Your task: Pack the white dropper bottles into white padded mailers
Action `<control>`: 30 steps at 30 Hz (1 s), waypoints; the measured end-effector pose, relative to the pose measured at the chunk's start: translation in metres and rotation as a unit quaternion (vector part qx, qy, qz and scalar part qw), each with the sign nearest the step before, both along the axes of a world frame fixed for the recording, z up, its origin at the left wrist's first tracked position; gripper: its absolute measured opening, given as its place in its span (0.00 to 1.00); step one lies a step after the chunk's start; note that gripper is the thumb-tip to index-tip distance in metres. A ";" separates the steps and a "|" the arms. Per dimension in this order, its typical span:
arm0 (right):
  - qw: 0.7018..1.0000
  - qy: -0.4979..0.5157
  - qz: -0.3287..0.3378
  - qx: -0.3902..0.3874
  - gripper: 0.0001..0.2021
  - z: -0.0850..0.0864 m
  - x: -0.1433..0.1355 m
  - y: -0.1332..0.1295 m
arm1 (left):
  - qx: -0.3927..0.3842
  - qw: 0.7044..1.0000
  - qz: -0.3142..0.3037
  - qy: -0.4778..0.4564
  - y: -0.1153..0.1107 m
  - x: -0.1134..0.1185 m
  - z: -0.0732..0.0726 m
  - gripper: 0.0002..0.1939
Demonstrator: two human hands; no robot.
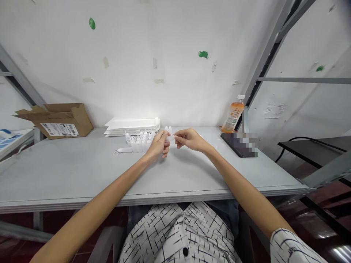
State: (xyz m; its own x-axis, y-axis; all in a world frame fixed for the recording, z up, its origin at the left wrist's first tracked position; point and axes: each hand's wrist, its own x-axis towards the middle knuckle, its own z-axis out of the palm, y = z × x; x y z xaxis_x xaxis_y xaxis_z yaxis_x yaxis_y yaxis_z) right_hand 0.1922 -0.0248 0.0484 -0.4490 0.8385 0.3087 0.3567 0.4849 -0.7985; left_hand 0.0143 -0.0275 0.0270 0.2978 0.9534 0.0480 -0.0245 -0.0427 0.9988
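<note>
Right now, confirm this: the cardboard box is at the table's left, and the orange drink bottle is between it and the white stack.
Not quite: the head view shows the orange drink bottle at the right of the table, past the right hand. The cardboard box is at the left.

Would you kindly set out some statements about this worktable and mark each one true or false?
1. The left hand and the right hand are both at one small white item. True.
2. The bottle of orange drink has no cap on. False: a white cap is on it.
3. The flat white stack lies behind several small white pieces. True.
4. The cardboard box is right of the bottle. False: it is far to the left.
</note>
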 end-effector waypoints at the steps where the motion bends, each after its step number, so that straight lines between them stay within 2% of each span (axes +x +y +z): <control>1: 1.000 0.016 0.003 -0.024 0.09 0.001 0.002 0.001 | 0.013 1.000 -0.006 0.008 0.001 0.000 -0.001 0.13; 4: 0.995 0.055 0.013 -0.080 0.08 0.004 0.008 0.004 | 0.070 0.996 -0.043 0.032 0.003 0.001 -0.007 0.16; 7: 0.992 0.070 0.012 -0.104 0.10 0.007 0.013 0.005 | 0.113 0.989 -0.081 0.046 0.005 0.000 -0.010 0.22; 10: 0.992 0.070 -0.007 -0.106 0.11 0.009 0.019 0.008 | 0.119 0.989 -0.080 0.039 0.007 -0.002 -0.010 0.27; 12: 0.994 0.051 -0.049 -0.083 0.10 0.010 0.027 0.013 | 0.120 0.990 -0.062 0.035 0.008 -0.003 -0.010 0.28; 16: 0.981 -0.051 -0.188 0.000 0.08 0.010 0.060 0.028 | 0.115 0.992 -0.018 0.053 0.012 -0.006 -0.010 0.26; 20: 0.939 -0.215 -0.267 0.002 0.11 0.008 0.091 0.038 | 0.107 0.990 0.007 0.086 0.015 -0.007 -0.011 0.22; 25: 0.876 -0.391 -0.281 -0.027 0.14 0.006 0.095 0.038 | 0.124 0.986 0.021 0.113 0.014 -0.008 -0.008 0.19; 30: 0.858 -0.442 -0.260 -0.040 0.15 0.002 0.091 0.039 | 0.157 0.979 0.015 0.127 0.013 -0.008 -0.006 0.20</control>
